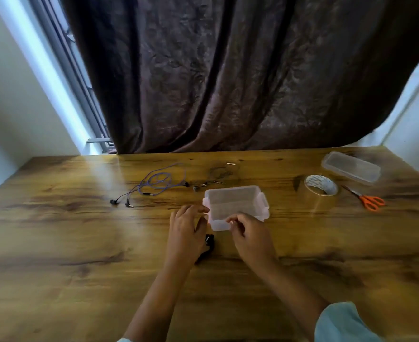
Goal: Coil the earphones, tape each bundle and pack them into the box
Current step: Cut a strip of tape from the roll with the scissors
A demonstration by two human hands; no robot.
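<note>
Hazards:
- The clear plastic box (238, 204) stands near the middle of the bench (80, 243) and looks light. If you push it toward the far edge, it will likely slide into the loose dark earphones (219, 175) lying just behind it.
- A black item (209, 245) lies on the bench beside your left wrist. It may be a finished bundle, but this cannot be confirmed. A sweep of the wrist could knock it away.
- The purple earphones (160, 183) lie uncoiled toward the far left of the box. Dragging them across the dark set risks tangling both.

Hand state:
- Your right hand (249, 234) pinches the near rim of the box.
- Your left hand (187, 219) has its fingers against the left end. Whether it grips cannot be told.

Containers:
- The box is open and appears to hold nothing.
- Its clear lid (351, 167) lies apart near the far right corner.
- The tape roll (321, 185) and orange-handled scissors (369, 199) lie between the lid and the box.
</note>
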